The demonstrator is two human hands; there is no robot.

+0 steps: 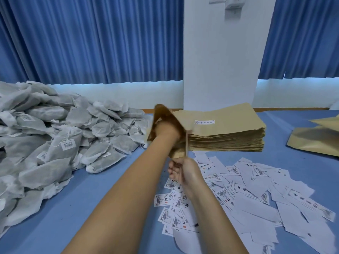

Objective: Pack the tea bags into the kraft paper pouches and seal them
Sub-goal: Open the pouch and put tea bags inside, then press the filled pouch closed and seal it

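Note:
An open kraft paper pouch (166, 115) is held up over the middle of the blue table. My left hand (166, 130) is pushed inside the pouch up to the wrist, so its fingers are hidden. My right hand (183, 171) pinches the near edge of the pouch's mouth from below. A large heap of white tea bags (55, 134) with strings and tags lies on the left. Just behind the held pouch sits a thick stack of flat kraft pouches (229, 131).
Several printed paper labels (247, 195) are scattered on the blue table surface (91, 189) at the right front. More kraft pouches (315, 142) lie at the right edge. A white pillar (220, 70) and blue curtains stand behind the table.

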